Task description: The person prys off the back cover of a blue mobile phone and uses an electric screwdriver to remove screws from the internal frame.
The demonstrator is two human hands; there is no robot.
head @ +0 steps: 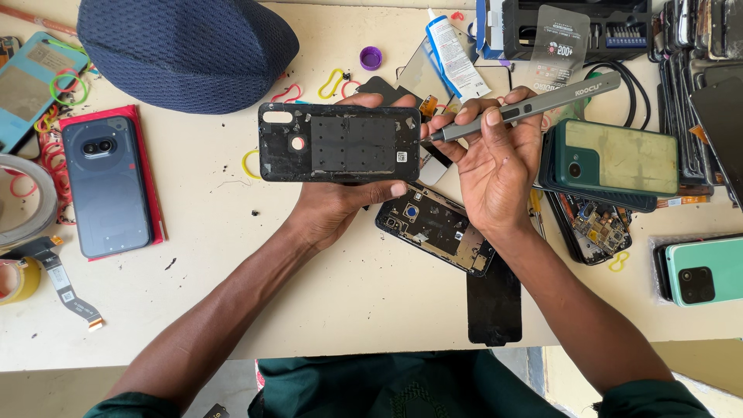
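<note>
My left hand (340, 203) holds a black phone back cover (339, 142) flat above the table, inner side up, thumb on its lower right edge. My right hand (495, 159) grips a grey pen-shaped electric screwdriver (526, 108), its tip touching the cover's right edge. Below the cover lies an opened phone body (437, 228) with its circuit boards exposed.
A dark blue cap (186, 46) sits at the top left. A grey phone (106, 186) on a red case lies left. Green phones (615, 159), a stack of phone parts, a glue tube (453, 54), a bit set box (576, 27) and tape rolls (19, 205) surround the work spot.
</note>
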